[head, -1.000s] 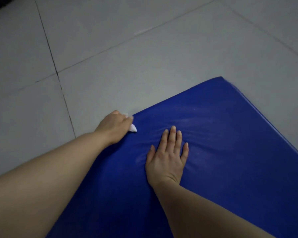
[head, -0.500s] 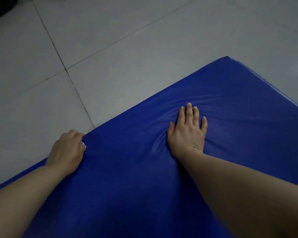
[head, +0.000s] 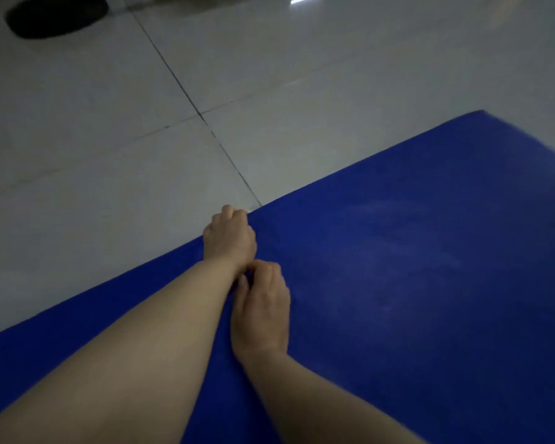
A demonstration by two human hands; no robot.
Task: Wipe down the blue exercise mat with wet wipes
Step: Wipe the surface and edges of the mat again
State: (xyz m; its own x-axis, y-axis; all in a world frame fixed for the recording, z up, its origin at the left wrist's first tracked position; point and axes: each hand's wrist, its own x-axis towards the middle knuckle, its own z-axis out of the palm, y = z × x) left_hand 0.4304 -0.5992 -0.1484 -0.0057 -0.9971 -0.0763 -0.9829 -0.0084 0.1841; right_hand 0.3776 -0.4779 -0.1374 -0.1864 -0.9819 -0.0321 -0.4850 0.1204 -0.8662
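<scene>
Blue exercise mat (head: 414, 283) lies flat on the tiled floor (head: 109, 155), filling the lower right of the view. Its far corner is at the upper right, and its left edge runs diagonally down to the bottom left.

Left hand (head: 229, 238) is at the mat's left edge, about halfway along the visible run. Fingers are curled into a fist over the edge, knuckles up. Wipe is not visible in this frame, so I can't tell what, if anything, the left grip has hold of.

Right hand (head: 263, 309) sits on the mat just behind the left hand, touching or nearly touching the left wrist. Fingers are bent and bunched toward that wrist, thumb alongside. Can't tell whether it pinches anything; frame is soft there and the fingertips are partly hidden.

Both forearms come in from the bottom edge, left one crossing over the mat edge, right one over the mat surface.

Mat surface to the right of the hands shows faint pale streaks.

Floor: light glossy tiles with dark grout lines. A dark oval object (head: 56, 16) is at the top left, well apart from the mat.
</scene>
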